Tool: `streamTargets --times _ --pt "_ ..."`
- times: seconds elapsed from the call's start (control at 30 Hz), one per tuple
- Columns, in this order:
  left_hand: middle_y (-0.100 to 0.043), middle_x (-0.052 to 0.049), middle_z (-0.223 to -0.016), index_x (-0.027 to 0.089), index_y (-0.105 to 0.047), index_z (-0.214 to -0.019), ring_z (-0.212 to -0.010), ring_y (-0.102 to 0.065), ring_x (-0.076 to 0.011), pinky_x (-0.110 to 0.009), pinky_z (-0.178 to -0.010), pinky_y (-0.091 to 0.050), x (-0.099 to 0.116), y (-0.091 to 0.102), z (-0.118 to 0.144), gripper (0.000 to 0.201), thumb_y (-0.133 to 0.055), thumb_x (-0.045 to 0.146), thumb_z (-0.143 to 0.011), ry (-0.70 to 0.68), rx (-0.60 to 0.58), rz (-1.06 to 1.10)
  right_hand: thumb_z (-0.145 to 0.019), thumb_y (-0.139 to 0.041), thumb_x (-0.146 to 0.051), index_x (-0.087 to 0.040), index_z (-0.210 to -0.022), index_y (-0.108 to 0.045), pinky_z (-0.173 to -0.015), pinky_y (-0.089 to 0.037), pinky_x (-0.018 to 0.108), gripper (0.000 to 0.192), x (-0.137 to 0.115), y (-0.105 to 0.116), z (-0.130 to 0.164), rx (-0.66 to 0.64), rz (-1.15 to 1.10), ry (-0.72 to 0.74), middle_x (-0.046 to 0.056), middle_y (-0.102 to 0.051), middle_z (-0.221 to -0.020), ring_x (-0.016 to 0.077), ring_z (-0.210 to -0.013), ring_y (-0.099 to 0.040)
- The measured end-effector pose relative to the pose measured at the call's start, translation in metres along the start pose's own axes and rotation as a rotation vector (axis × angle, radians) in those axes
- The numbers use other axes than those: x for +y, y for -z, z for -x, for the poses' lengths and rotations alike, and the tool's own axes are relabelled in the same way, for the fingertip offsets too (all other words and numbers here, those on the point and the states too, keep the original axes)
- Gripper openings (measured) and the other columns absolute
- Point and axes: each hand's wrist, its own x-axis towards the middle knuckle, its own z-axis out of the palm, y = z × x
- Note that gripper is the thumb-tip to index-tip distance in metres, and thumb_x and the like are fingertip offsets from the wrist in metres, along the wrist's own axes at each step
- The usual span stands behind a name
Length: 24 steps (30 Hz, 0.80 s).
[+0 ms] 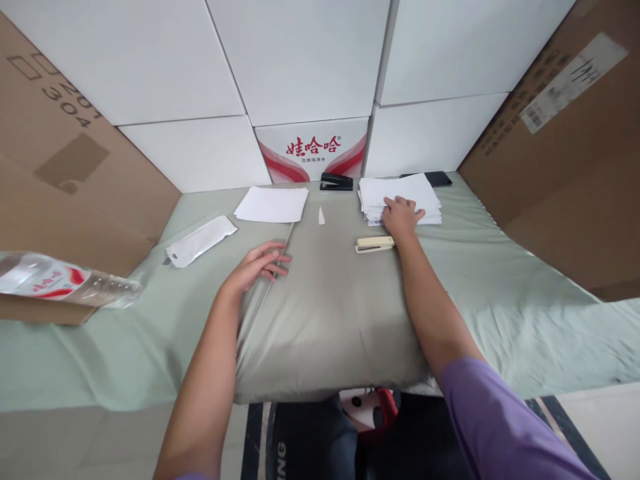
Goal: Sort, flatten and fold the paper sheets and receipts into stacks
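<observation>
Two bare hands in view. Right hand (400, 215), upper centre-right of frame: arm stretched forward, palm down, fingers spread and flat on the near edge of the thick stack of white paper sheets (403, 195); nothing gripped. Left hand (260, 265), centre-left: palm down, fingers loosely extended, open and empty, resting on the left edge of the grey-green padded cloth surface (325, 300).

Two staplers: one cream plastic stapler (375, 245) lying just beside the right wrist, near the stack; one black stapler (337, 181) at upper centre against the red-and-white printed carton (313, 152). Two paper piles: the thick stack under the right hand, and a thin flat set of white sheets (273, 203) upper centre-left. One small white paper scrap (321, 215) between the piles. One flat white plastic sleeve (201, 240) left of centre. One clear plastic water bottle (60, 281) lying at far left. One dark flat phone (434, 177) behind the thick stack.
</observation>
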Motion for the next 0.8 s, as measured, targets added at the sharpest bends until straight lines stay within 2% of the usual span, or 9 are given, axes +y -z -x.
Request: streamTargets --times 0.23,0.4,0.57,0.67,0.73,0.8 --pt "-0.075 -0.018 -0.116 0.018 -0.060 -0.130 -0.076 -0.077 -0.0236 -0.024 -0.051 -0.054 0.003 -0.003 0.002 0.060 -0.073 0.051 -0.083 0.000 0.016 -0.008 -0.091 -0.041 -0.030 -0.029 -0.122 -0.073 -0.107 -0.023 0.072 0.045 -0.001 0.002 0.003 0.030 -0.054 0.023 0.013 -0.057 -0.142 0.0363 -0.126 -0.040" --pt "-0.076 -0.018 -0.116 0.017 -0.060 -0.131 -0.076 -0.077 -0.0236 -0.025 -0.052 -0.054 0.006 -0.005 0.003 0.060 -0.072 0.050 -0.082 0.013 0.023 -0.020 -0.091 -0.041 -0.035 -0.031 -0.122 -0.073 -0.107 -0.024 0.072 0.044 0.004 0.006 0.000 -0.033 -0.063 0.032 0.011 -0.055 -0.142 0.0366 -0.126 -0.039" --pt "-0.076 -0.016 -0.114 0.016 -0.060 -0.130 -0.073 -0.076 -0.0225 -0.023 -0.046 -0.047 0.004 -0.004 0.002 0.059 -0.069 0.033 -0.075 0.010 0.015 -0.019 -0.093 -0.038 -0.036 -0.034 -0.129 -0.067 -0.105 -0.029 0.069 0.046 0.004 0.012 -0.005 -0.100 -0.029 0.014 0.010 -0.051 -0.144 0.0373 -0.125 -0.038" --pt "-0.077 -0.013 -0.108 0.015 -0.061 -0.127 -0.065 -0.072 -0.0187 -0.022 -0.042 -0.039 0.000 -0.005 -0.002 0.058 -0.063 0.025 -0.069 -0.033 0.033 -0.027 -0.094 -0.038 -0.033 -0.026 -0.137 -0.061 -0.104 -0.031 0.064 0.050 -0.022 0.027 -0.004 0.047 -0.056 0.009 0.015 -0.051 -0.141 0.0381 -0.125 -0.039" --pt "-0.077 -0.010 -0.097 0.015 -0.064 -0.120 -0.053 -0.065 -0.0146 -0.023 -0.041 -0.034 -0.004 -0.006 -0.006 0.052 -0.061 0.026 -0.070 -0.101 0.112 -0.055 -0.094 -0.038 -0.031 -0.021 -0.131 -0.064 -0.103 -0.029 0.061 0.046 -0.055 0.041 0.008 0.177 -0.129 0.073 0.018 -0.055 -0.135 0.0380 -0.124 -0.041" --pt "-0.075 -0.006 -0.085 0.015 -0.067 -0.111 -0.048 -0.057 -0.0122 -0.024 -0.045 -0.036 -0.008 -0.008 -0.010 0.041 -0.059 0.028 -0.073 -0.208 0.242 -0.125 -0.096 -0.037 -0.030 -0.020 -0.121 -0.067 -0.102 -0.031 0.054 0.041 -0.097 0.050 0.033 0.198 -0.227 0.205 0.017 -0.061 -0.126 0.0347 -0.120 -0.046"
